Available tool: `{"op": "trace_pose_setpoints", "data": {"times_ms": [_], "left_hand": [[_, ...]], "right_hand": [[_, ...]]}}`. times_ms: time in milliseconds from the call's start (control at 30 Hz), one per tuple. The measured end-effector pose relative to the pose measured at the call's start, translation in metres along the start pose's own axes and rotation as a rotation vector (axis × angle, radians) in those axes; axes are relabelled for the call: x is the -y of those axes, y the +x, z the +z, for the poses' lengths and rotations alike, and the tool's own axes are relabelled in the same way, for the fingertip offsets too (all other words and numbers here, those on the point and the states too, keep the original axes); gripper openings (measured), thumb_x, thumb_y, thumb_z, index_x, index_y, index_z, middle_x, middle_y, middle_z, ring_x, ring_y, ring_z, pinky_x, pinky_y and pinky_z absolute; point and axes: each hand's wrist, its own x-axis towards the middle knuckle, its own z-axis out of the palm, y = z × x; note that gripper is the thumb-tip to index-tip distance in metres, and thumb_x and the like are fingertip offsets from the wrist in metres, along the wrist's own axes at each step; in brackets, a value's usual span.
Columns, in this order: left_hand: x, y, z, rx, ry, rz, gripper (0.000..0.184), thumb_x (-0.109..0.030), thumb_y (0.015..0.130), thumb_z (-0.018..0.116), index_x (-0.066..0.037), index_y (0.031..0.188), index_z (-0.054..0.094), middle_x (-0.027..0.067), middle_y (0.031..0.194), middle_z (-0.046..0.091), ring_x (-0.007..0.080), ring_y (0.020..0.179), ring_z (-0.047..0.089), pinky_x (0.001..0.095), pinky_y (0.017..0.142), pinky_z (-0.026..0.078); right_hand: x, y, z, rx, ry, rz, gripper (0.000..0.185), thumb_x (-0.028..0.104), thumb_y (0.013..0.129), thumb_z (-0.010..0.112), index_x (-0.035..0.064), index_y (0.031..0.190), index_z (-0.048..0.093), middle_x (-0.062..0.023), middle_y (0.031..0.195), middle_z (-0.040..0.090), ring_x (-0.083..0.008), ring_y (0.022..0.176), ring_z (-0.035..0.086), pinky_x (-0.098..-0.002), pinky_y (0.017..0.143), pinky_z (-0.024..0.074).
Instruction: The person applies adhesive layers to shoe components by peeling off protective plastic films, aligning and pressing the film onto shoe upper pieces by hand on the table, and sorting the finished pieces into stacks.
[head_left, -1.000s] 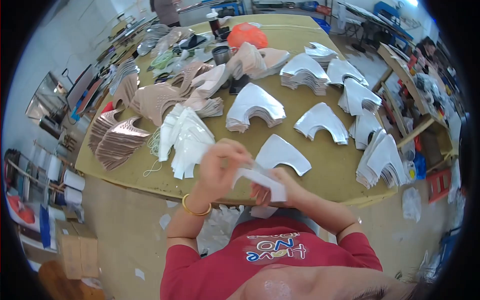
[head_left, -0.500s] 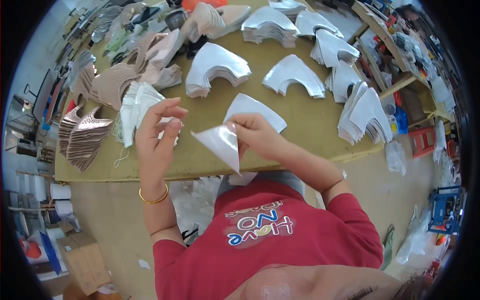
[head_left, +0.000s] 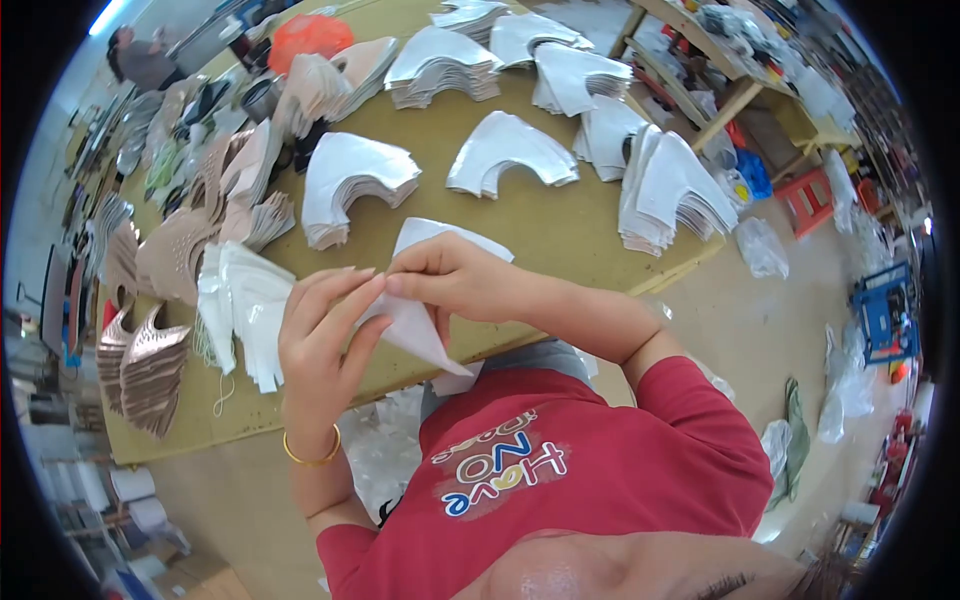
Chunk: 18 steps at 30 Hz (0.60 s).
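Note:
Between my two hands is a white curved piece [head_left: 415, 335], its pointed end hanging down near the table edge. My right hand [head_left: 450, 275] pinches its upper edge between thumb and fingers. My left hand [head_left: 330, 330], with a gold bangle at the wrist, meets that edge with its fingertips, thumb apart below. Just behind my hands a white arched piece [head_left: 455, 232] lies on the table, partly covered by my right hand. Farther back are a stack of white arched pieces [head_left: 355, 175] and a thinner stack [head_left: 510, 150]. White strips [head_left: 250, 300] lie left of my left hand.
The yellow-brown table [head_left: 420, 130] bears more white stacks [head_left: 665, 190] at right and rose-gold stacks [head_left: 150, 370] at left. An orange-red bag [head_left: 308, 42] sits at the back. A person [head_left: 145, 60] is at the far left. A red stool [head_left: 805, 200] stands right.
The view has turned and shifted. My left hand was open and apart from the white piece half a second ago; now its fingertips are at the piece's upper edge, beside my right hand.

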Motion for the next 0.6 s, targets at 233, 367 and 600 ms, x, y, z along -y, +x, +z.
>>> {"op": "trace_pose_setpoints", "data": {"times_ms": [233,367,600], "left_hand": [[0.009,-0.017,-0.001,-0.221,-0.435,0.075,0.014,-0.006,0.087,0.068,-0.005,0.098,0.059,0.0156,0.102,0.068,0.0347,0.095,0.064,0.0478,0.087,0.052],[0.017,-0.022,-0.020,-0.454,-0.528,0.129,0.017,-0.010,0.099,0.056,-0.007,0.114,0.049,0.0220,0.096,0.065,0.0321,0.082,0.065,0.0444,0.077,0.058],[0.004,-0.006,-0.055,-0.593,-0.071,-0.114,0.020,0.001,0.100,0.050,0.000,0.119,0.047,0.0263,0.105,0.066,0.0302,0.089,0.069,0.0323,0.070,0.060]], "right_hand": [[-0.014,0.003,0.001,0.008,0.054,0.084,0.029,0.024,0.102,0.054,-0.0031,0.100,0.064,-0.0048,0.066,0.063,-0.0115,0.054,0.064,-0.0267,0.040,0.0463],[-0.048,0.005,0.018,0.040,-0.159,0.152,0.024,0.021,0.099,0.053,0.0010,0.096,0.066,-0.0072,0.065,0.064,-0.0152,0.051,0.061,-0.0329,0.048,0.0491],[-0.126,-0.031,0.073,0.246,-1.085,-0.178,0.024,0.019,0.084,0.066,0.0002,0.099,0.066,-0.0148,0.081,0.067,-0.0296,0.062,0.064,-0.0427,0.057,0.0524]]}}
